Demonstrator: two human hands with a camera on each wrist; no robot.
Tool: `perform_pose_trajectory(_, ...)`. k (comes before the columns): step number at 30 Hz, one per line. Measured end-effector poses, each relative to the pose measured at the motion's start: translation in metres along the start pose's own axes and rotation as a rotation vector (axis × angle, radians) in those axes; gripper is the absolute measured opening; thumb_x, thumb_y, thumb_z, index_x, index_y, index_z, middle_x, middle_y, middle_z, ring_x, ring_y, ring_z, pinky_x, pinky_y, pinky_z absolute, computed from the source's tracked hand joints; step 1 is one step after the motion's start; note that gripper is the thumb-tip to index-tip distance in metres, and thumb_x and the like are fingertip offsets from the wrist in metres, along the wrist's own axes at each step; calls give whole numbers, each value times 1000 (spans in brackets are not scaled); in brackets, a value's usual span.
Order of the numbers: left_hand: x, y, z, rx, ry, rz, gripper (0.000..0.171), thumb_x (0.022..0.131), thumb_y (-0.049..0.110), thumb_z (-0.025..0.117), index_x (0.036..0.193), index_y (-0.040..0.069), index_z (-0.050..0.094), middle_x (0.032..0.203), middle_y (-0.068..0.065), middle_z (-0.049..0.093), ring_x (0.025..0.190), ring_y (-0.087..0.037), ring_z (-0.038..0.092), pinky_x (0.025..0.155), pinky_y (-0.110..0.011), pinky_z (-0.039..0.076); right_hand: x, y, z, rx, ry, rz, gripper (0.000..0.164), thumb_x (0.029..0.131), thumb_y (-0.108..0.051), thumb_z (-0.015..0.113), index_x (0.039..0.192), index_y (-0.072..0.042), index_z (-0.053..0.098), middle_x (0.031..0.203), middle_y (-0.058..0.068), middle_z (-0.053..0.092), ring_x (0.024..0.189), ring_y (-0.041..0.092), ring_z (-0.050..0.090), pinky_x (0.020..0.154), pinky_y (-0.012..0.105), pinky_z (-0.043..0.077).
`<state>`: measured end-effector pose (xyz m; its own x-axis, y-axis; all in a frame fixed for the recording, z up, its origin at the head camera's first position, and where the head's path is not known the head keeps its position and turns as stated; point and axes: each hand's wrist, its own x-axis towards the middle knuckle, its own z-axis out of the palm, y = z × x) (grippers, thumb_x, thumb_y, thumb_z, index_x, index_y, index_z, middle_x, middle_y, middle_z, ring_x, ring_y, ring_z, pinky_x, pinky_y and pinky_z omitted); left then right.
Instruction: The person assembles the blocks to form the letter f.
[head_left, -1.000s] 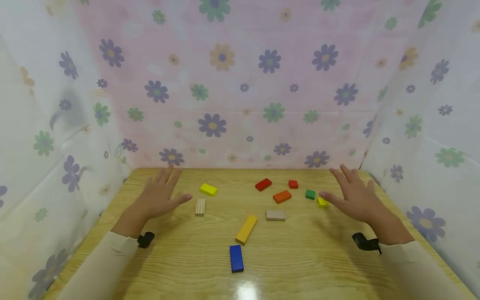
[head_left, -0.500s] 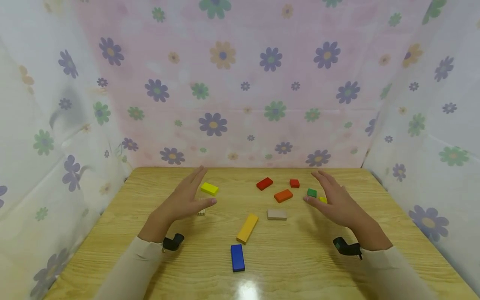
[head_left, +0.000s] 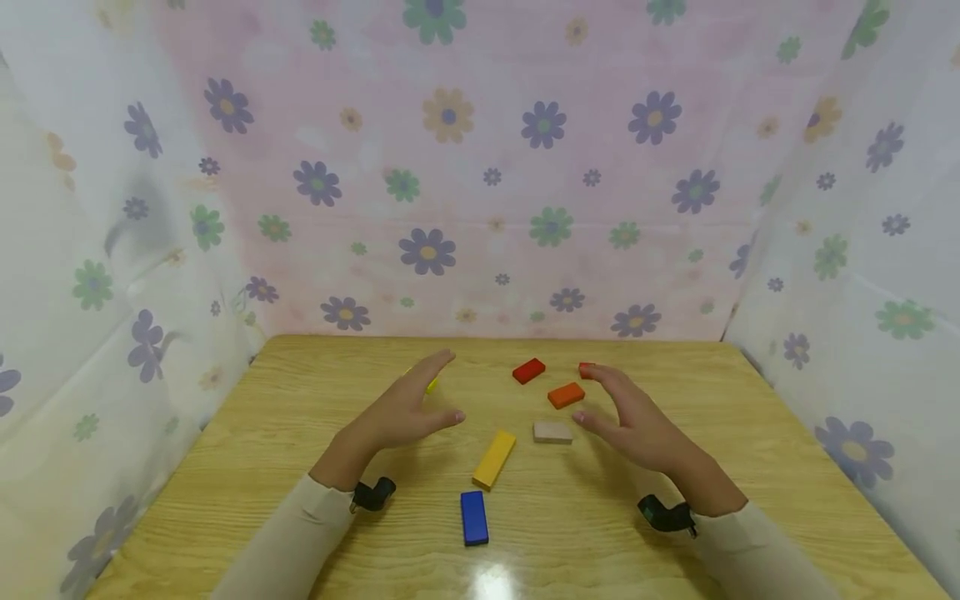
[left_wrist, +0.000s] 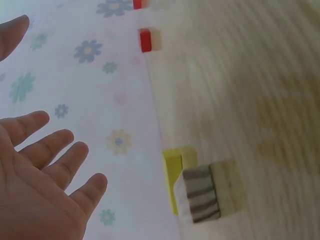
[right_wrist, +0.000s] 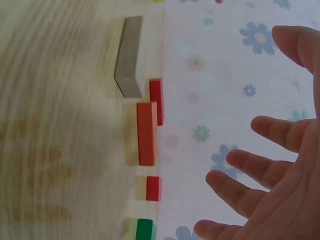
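Note:
My left hand [head_left: 405, 410] hovers over the left middle of the table, fingers extended and thumb apart, holding nothing. Below it, a yellow block [left_wrist: 173, 175] and a striped wooden block [left_wrist: 202, 194] show in the left wrist view; in the head view the hand mostly covers them. My right hand [head_left: 637, 423] hangs empty above the right middle, its fingers spread and slightly bent. Near its fingertips lie an orange block [head_left: 566, 395], a small red block [head_left: 587, 369] and a grey-beige block [head_left: 552, 432]. A green block [right_wrist: 145, 230] appears only in the right wrist view.
Between the hands lie a longer red block [head_left: 528, 371] and an orange-yellow block [head_left: 494, 460]. A blue block [head_left: 474, 517] is closer to the front of the wooden table [head_left: 585, 546]. Flowered cloth [head_left: 480, 208] stands behind the table and along both sides.
Both hands have moved inward toward each other from the table's sides. They now cover the striped, green and small yellow blocks in the head view. The blocks have not visibly shifted.

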<state>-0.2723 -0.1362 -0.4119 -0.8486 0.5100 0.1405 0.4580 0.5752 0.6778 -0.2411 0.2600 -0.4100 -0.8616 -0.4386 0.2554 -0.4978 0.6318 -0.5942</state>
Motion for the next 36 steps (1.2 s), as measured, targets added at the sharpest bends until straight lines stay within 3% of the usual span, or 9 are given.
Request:
perform_pose_trajectory(7, 1, 6, 13, -2, -61, 43, 89, 95, 55, 69, 165, 35, 19, 173, 6, 17, 159, -20, 18, 125, -55, 25, 2, -9, 12, 15, -18, 17, 69, 100, -50, 65, 159, -28, 35, 166, 1, 33, 156, 35, 26, 115, 70, 30)
perform_pose_trajectory(14, 0, 11, 26, -27, -135, 47, 88, 96, 51, 70, 166, 34, 19, 173, 6, 18, 159, -21, 20, 126, -54, 24, 3, -18, 27, 1, 25, -29, 62, 97, -48, 70, 151, -27, 47, 149, 1, 53, 140, 31, 50, 109, 61, 44)
perform_pose_trajectory(19, 0, 9, 31, -7, -159, 53, 86, 96, 53, 69, 165, 32, 22, 173, 2, 19, 159, -23, 20, 125, -54, 25, 4, -25, 35, 9, 29, -66, 57, 96, -36, 76, 147, -26, 52, 140, -5, 57, 131, 31, 57, 104, 59, 48)
perform_pose_trajectory(26, 1, 11, 31, 4, -196, 53, 78, 98, 47, 69, 164, 30, 30, 173, -2, 20, 159, -22, 21, 125, -54, 27, 6, -34, 45, 50, -53, -49, 61, 94, -51, 73, 146, -26, 53, 144, 2, 58, 127, 30, 59, 103, 58, 50)
perform_pose_trajectory(30, 4, 13, 33, 3, -207, 62, 76, 99, 42, 69, 163, 26, 32, 172, -3, 24, 158, -24, 23, 125, -54, 27, 6, -38, 49, 79, -115, -50, 57, 95, -48, 74, 143, -27, 54, 143, 5, 59, 124, 29, 61, 101, 56, 52)
perform_pose_trajectory(36, 14, 13, 38, 36, -223, 98, 73, 100, 37, 69, 163, 19, 34, 171, -4, 27, 157, -25, 26, 123, -54, 30, 7, -48, 52, 129, -176, -119, 49, 95, -43, 76, 137, -27, 58, 128, 5, 66, 114, 25, 65, 97, 49, 55)
